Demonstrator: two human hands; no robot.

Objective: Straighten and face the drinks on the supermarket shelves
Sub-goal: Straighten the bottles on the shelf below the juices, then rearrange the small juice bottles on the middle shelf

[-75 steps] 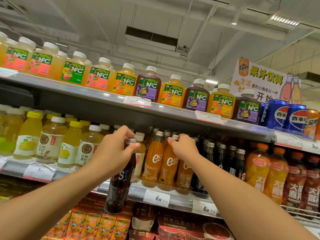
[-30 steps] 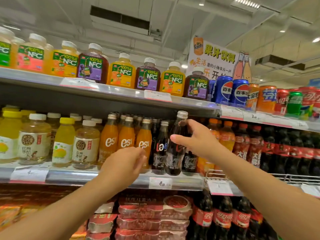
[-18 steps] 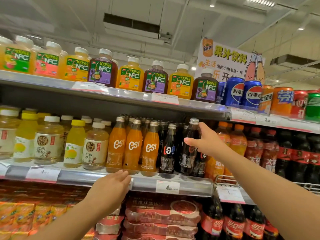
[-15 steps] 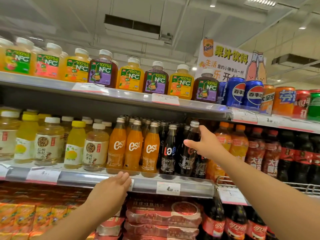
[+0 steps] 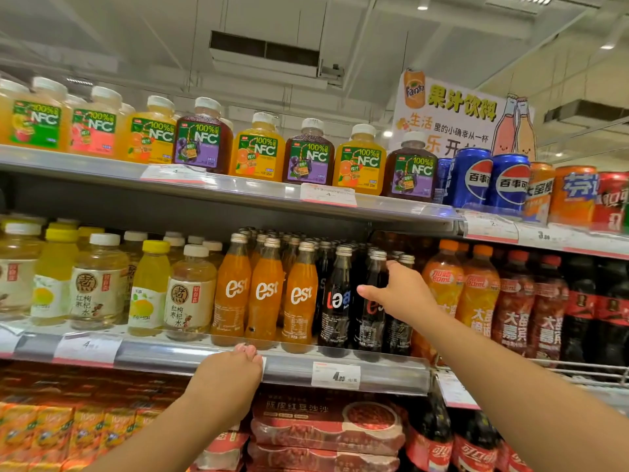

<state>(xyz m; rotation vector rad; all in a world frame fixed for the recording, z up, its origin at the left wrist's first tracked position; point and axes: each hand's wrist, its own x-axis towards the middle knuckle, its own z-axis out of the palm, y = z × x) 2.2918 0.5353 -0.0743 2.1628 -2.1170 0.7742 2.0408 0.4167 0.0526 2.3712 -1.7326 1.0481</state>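
Dark glass cola bottle (image 5: 373,301) stands upright, right hand (image 5: 401,294) gripping it; left hand (image 5: 228,373) rests relaxed on shelf edge (image 5: 374,373)

Head camera, close, looks forward and slightly upward at drink shelves (image 5: 211,192).

The scene is bright and evenly lit from above by ceiling lamps (image 5: 422,7) toward 1 o'clock, and the colours of the labels are strong. The clear price strip (image 5: 340,199) of the upper shelf gives a pale glare, and under this shelf lies a dark shadow band (image 5: 136,202) over the bottle caps. The wide lens bends the shelves toward the 3 and 9 o'clock edges, where labels look soft.
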